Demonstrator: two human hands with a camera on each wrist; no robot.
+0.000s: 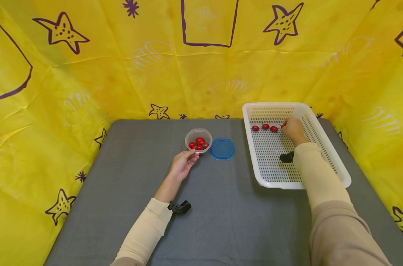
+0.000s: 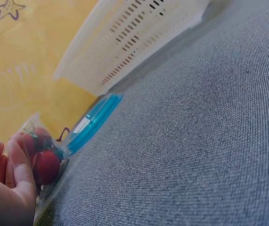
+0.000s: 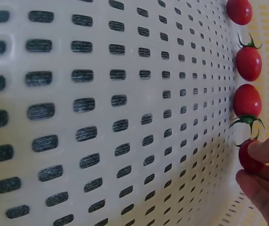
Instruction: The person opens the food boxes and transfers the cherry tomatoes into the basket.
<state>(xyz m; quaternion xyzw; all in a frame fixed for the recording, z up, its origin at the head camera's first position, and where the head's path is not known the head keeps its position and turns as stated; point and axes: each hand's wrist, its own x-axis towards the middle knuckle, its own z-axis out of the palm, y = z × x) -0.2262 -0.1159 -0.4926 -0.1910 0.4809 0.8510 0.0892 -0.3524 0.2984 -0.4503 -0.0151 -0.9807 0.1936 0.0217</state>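
Observation:
Inside the white perforated basket, my right hand [image 1: 293, 130] pinches a cherry tomato [image 3: 250, 157] between thumb and fingers. The tomato is at the end of a row of cherry tomatoes along the far side, beside the nearest one [image 3: 247, 101]. My left hand [image 1: 184, 164] is at the near side of a small clear plastic container [image 1: 188, 135], its fingertips against the rim and its fingers fairly relaxed. Several red cherry tomatoes [image 1: 200, 140] with green stems lie in this container. A blue lid [image 1: 222, 149] lies flat just right of it.
The white basket [image 1: 254, 166] stands on the right of the grey cloth-covered table [image 1: 228, 214]. A yellow curtain [image 1: 201, 81] with sea-creature drawings hangs behind and along both sides. Black wrist straps [image 1: 179, 207] are on my arms.

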